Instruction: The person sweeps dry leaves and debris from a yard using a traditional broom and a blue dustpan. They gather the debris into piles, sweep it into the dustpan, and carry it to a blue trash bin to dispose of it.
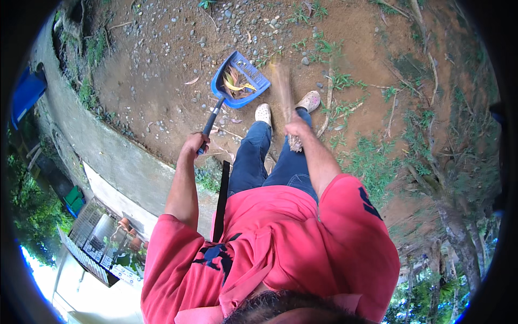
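Note:
My left hand (pixel 196 142) grips the dark handle of a blue plastic dustpan (pixel 258 96), whose pan is out over the pebbly dirt ahead of my feet. Inside the pan lie dry leaves (pixel 244 77), among them a curved yellow one (pixel 234 86). Wrapped around the tied bundle of a stick broom is my right hand (pixel 298 125). The broom (pixel 284 83) points away from me, its far bristles blurred, just right of the pan. Whether those bristles touch the ground, I cannot tell.
My feet in pale clogs (pixel 263 114) stand on bare soil (pixel 162 93). A curved concrete path (pixel 109 139) runs along the left, with a blue bin (pixel 28 95) beyond. Tree roots (pixel 328 97) and grass (pixel 374 166) spread at right, near a tree trunk (pixel 457 235).

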### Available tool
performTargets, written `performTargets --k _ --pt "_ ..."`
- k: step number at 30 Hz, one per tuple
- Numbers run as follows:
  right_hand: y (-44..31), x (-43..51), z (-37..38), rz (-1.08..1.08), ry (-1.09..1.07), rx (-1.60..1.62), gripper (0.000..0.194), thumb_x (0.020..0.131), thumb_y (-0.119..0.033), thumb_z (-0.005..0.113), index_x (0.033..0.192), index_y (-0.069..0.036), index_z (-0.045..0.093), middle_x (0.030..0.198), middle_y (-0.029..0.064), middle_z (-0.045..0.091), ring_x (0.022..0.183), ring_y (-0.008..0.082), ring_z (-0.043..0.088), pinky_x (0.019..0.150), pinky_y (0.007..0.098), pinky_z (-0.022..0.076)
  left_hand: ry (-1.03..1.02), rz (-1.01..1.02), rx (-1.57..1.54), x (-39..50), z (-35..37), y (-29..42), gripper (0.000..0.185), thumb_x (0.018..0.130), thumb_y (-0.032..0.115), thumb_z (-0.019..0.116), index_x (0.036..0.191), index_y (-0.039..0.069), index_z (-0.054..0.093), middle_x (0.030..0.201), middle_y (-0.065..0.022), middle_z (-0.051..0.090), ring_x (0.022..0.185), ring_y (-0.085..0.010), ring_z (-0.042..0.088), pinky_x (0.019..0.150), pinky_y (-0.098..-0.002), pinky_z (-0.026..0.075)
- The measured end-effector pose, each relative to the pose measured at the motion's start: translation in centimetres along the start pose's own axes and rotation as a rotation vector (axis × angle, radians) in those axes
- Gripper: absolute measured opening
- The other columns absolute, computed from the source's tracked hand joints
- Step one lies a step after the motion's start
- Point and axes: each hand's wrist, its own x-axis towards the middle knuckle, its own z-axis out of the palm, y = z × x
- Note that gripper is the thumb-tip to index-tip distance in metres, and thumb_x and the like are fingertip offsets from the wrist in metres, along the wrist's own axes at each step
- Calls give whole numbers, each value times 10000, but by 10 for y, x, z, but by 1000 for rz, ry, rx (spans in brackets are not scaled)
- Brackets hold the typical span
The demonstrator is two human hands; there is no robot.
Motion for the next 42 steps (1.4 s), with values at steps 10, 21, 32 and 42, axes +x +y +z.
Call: performTargets --k 10,21,32,42 --pt "-24 -126 -27 -102 23 -207 1056 584 -128 698 1507 -187 188 1179 252 608 1090 343 604 940 358 477 -94 -5 -220 -4 -23 -55 107 780 49 583 883 25 573 662 -63 565 478 -147 542 397 -276 433" --pt "-169 47 -112 -294 154 -330 973 593 -65 678 1460 -53 236 1132 243 628 1063 323 619 885 399 510 1 -105 -809 -22 51 -106 58 795 18 579 810 -38 578 672 -95 584 450 -142 550 370 -258 443" --pt "-78 -72 -78 -362 -242 -768 1029 583 -102 707 1496 -173 237 1120 222 645 1043 316 631 909 357 489 33 -93 -1142 -62 132 -142 40 780 7 559 812 -7 539 660 -71 556 454 -124 519 383 -257 430" --pt "-210 -42 -65 -638 -16 -1176 971 633 -152 680 1493 -150 228 1095 237 648 1029 347 632 928 388 494 30 -78 -1499 -136 221 -273 235 790 7 555 1024 5 538 765 -80 606 468 -114 530 357 -234 416"
